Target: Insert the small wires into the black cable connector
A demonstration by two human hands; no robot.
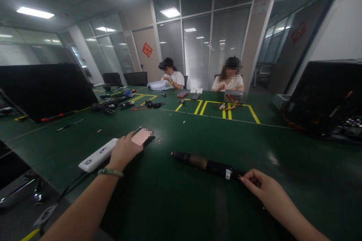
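On the table point(198, 128), left hand point(124, 151) around a phone point(143, 136), right hand point(264, 190) clasping a dark screwdriver point(205, 163)

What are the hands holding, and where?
The left hand grips a phone by its near end. The right hand touches the near end of a black screwdriver on the table; grip unclear.

A long green table point(198, 203) fills the room. Yellow lines point(204, 107) are painted on its far part. One person point(171, 77) sits at the far end, and a second person point(229, 81) sits beside a box of wires point(233, 97). A white power strip point(97, 155) lies near the table's edge. Black tools point(118, 103) lie far off. A red sign point(147, 49) hangs on the door.
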